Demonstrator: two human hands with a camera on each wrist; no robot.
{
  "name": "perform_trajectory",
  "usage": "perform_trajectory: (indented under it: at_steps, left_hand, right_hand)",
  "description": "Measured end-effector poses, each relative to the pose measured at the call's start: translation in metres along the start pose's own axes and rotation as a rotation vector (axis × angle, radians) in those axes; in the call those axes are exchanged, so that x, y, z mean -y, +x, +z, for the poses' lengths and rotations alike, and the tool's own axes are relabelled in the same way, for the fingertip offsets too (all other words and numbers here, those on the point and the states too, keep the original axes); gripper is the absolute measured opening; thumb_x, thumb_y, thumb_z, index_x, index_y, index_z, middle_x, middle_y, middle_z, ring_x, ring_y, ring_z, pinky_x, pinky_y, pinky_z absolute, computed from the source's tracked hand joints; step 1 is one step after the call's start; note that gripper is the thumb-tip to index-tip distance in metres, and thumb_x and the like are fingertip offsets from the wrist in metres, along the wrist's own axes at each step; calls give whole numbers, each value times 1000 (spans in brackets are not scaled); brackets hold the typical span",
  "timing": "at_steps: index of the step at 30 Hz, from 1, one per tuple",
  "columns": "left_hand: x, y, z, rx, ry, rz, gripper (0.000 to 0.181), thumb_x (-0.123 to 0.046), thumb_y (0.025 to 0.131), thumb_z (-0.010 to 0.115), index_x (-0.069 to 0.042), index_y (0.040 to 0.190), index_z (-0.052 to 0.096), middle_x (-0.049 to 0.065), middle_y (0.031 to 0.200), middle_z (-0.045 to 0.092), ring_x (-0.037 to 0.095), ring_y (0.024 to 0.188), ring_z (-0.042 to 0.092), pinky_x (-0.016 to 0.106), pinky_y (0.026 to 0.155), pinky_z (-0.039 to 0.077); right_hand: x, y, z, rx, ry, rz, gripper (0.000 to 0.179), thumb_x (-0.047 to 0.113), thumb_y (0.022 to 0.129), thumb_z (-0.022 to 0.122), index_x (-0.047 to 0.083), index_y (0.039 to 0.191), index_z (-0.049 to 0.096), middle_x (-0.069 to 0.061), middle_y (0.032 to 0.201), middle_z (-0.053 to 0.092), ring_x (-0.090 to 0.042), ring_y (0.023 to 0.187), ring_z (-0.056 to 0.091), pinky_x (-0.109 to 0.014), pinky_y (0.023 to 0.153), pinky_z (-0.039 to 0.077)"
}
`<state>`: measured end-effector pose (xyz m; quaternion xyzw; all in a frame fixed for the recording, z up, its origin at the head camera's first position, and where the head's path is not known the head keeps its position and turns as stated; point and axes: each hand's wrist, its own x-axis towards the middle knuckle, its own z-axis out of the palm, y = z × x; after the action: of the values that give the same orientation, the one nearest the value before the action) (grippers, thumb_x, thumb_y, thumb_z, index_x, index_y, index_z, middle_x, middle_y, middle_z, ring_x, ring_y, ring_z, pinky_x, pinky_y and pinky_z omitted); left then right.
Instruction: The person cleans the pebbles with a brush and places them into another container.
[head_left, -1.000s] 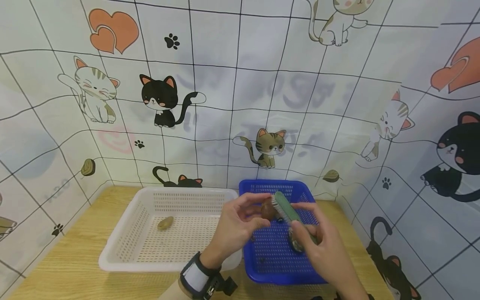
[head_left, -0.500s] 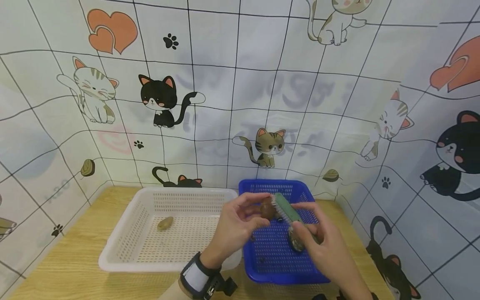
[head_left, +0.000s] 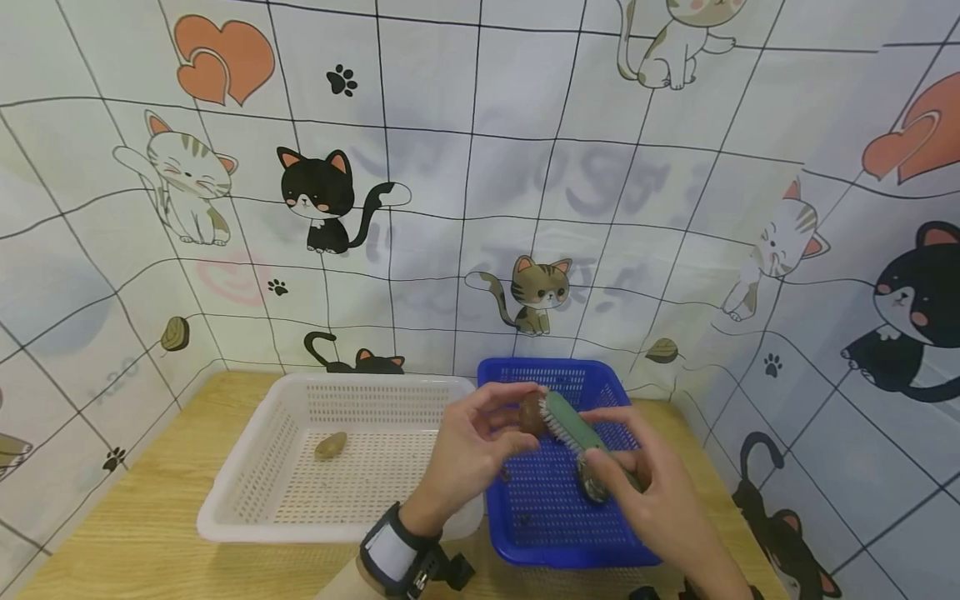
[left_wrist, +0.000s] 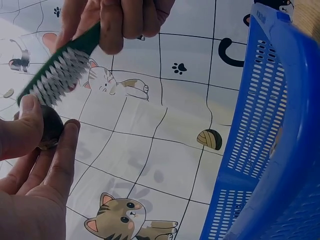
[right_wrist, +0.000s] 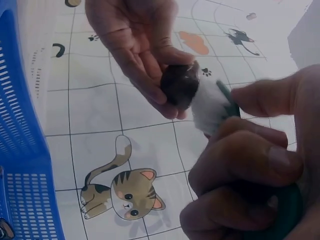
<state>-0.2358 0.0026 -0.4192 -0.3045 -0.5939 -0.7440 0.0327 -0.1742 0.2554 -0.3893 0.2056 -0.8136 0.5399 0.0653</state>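
My left hand (head_left: 476, 446) holds a smooth, rounded brown stone-like lump (head_left: 532, 414) between thumb and fingers, above the blue basket (head_left: 525, 554). In the right wrist view the lump (right_wrist: 179, 86) looks dark and glossy. My right hand (head_left: 652, 483) grips a green scrubbing brush (head_left: 573, 423) by its handle. Its white bristles (left_wrist: 62, 75) face the lump and meet its side. A dark, patterned rounded thing (head_left: 592, 485) lies in the blue basket, partly behind the right hand and brush.
To the left stands a white basket (head_left: 217, 508) with one tan oval stone-like piece (head_left: 331, 446) in it. Both baskets sit side by side on a wooden table (head_left: 112, 533). A cat-print sheet (head_left: 427, 167) hangs close behind and at the sides.
The brush has shifted slightly downward along the brown lump, and the lump has turned or moved a little left. Both hands keep their hold; the baskets stay put.
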Motion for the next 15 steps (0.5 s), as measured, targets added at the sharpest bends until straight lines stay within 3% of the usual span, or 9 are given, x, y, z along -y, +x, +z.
perform_trajectory:
  at_steps: [4, 11, 15]
  left_hand:
    - [0, 0, -2, 6, 0, -7, 54, 10, 100, 81, 2, 152, 68, 24, 158, 73, 8, 121, 82, 28, 99, 71]
    - [2, 1, -1, 3, -2, -7, 53, 7, 99, 84, 1, 151, 70, 24, 156, 74, 9, 120, 82, 28, 99, 71]
    - [0, 0, -2, 1, -25, -2, 54, 6, 101, 83, 2, 153, 67, 26, 158, 72, 8, 124, 82, 28, 100, 71]
  right_hand:
    - [2, 0, 2, 28, 29, -8, 39, 9, 122, 60, 12, 160, 54, 8, 66, 47, -1, 49, 35, -28, 38, 33]
    - [1, 2, 4, -41, -25, 81, 41, 21, 123, 61, 17, 164, 52, 8, 69, 60, 0, 50, 36, -27, 38, 35]
    - [4, -1, 2, -3, -4, 47, 38, 15, 122, 62, 13, 159, 54, 10, 67, 57, 1, 51, 36, -28, 38, 34]
